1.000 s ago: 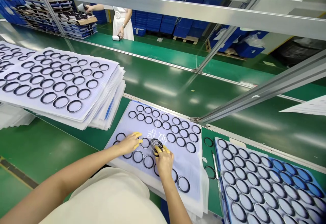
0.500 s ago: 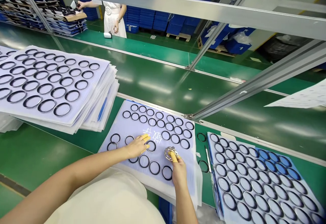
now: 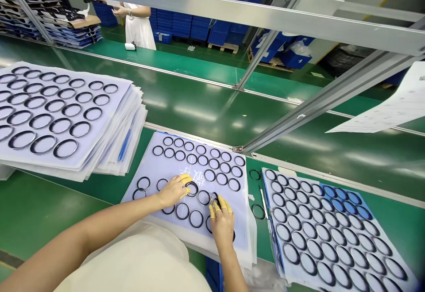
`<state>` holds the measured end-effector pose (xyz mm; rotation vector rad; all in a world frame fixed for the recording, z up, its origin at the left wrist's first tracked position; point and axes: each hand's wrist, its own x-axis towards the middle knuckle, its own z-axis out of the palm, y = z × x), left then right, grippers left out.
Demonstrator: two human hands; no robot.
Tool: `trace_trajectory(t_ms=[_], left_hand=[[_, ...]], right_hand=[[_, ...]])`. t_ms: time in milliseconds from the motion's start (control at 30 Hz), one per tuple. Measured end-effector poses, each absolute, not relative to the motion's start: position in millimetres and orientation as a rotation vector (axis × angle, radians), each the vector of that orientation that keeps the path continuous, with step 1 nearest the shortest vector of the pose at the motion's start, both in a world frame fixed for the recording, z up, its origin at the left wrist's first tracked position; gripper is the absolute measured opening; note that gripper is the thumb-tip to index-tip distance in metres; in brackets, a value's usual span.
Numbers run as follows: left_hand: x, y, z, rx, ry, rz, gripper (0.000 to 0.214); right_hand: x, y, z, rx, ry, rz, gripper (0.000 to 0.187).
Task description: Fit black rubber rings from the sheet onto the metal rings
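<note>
Near edge of the green table [image 3: 49,203]: the person's right hand [image 3: 222,223], with yellow covers on the fingertips [image 3: 219,202]. The fingers are bunched close together, tips down on a black ring [image 3: 214,196]. Cannot tell whether that ring is pinched or only pressed flat. The left hand [image 3: 171,191] is just beside it, fingers loosely bent and gripping nothing. Its covered tips rest on a second ring [image 3: 191,189].

Both rings lie on the middle sheet [image 3: 241,225], which is pale and sits at the near edge.

Progress, my judgement: the sheet is part done. Its far rows [image 3: 199,155] are packed ring to ring. The near rows show gaps, and the near right corner is bare.

To the right, two loose rings [image 3: 255,174] lie on bare table. Beyond them is the right sheet [image 3: 388,241], full of rings from edge to edge. To the left, a thick stack of sheets [image 3: 128,137] has its top one also full.

Farther back, a darker green belt [image 3: 206,106] runs the length of the table. Metal frame bars [image 3: 232,11] cross above it, and a loose paper [image 3: 388,110] lies at the far right.

Room: another person in white [image 3: 137,28] stands at the far side, hands raised. Behind are blue crates [image 3: 192,26], with more piled sheets [image 3: 73,31] at the far left corner.
</note>
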<state>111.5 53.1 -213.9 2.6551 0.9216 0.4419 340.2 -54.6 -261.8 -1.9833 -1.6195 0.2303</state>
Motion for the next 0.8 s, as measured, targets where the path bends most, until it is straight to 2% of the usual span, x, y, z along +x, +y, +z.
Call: trace_trajectory(t_ms=[233,433,800], left_hand=[[80,78,-208,2.596,1.129,0.469,0.021],[39,96,-208,2.542,1.326,0.373,0.023],[7,98,-219,2.494,1.439,0.169,0.012]], right_hand=[[376,-74,-260,-2.177,-1.781,-0.048,0.047],[393,-82,-257,-2.360,-1.703,-0.265,0.049],[383,-70,-247,-2.289,-1.699,-0.294,0.048]])
